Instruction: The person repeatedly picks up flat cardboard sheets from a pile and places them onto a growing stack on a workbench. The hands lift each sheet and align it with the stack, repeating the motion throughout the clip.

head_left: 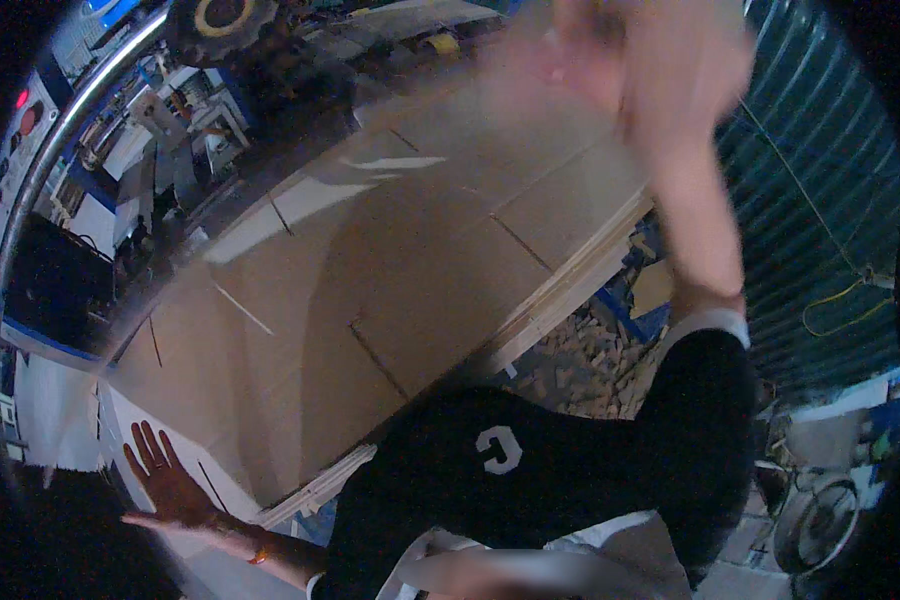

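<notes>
A large brown cardboard sheet with slots cut in its edges lies across the middle, on top of a stack whose pale layered edge shows on the near side. At the lower left, my left hand is open with its fingers spread, by the sheet's left end. I cannot tell if it touches the cardboard. My right hand is raised over the far right end, large and smeared by motion. Its fingers and anything in them cannot be made out.
Beyond the stack runs a machine with a shiny metal rail and a dark wheel. Cardboard scraps litter the floor beside me. Green corrugated wall stands at right, a spoked wheel at lower right.
</notes>
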{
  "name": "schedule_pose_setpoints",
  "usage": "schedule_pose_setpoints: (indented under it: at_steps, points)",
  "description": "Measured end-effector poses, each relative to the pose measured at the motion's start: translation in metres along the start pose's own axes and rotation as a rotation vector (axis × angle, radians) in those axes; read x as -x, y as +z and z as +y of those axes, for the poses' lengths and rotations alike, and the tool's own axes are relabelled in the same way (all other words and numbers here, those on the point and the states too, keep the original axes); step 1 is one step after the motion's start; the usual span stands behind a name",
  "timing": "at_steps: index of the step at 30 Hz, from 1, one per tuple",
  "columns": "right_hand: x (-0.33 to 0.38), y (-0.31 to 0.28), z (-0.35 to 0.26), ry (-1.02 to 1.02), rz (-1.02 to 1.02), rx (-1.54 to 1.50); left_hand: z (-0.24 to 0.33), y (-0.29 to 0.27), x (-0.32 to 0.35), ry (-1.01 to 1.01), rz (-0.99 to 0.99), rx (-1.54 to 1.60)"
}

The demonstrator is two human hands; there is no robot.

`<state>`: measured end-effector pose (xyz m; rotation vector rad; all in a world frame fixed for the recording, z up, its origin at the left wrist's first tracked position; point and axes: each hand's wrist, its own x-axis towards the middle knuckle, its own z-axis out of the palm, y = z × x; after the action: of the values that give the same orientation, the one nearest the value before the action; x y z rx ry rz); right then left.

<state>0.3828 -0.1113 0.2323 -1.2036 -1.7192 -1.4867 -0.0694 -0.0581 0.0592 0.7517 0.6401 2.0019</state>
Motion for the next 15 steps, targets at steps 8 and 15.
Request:
schedule_pose_setpoints:
  at_steps: [8,15]
  points:
    - [0.257,-0.021,-0.074,0.734,0.48,-0.048,0.042,-0.093,-0.004,0.105,0.511,-0.048]
    - [0.322,-0.027,0.038,1.818,0.462,-0.67,0.027,-0.181,-0.043,-0.178,0.488,-0.378]
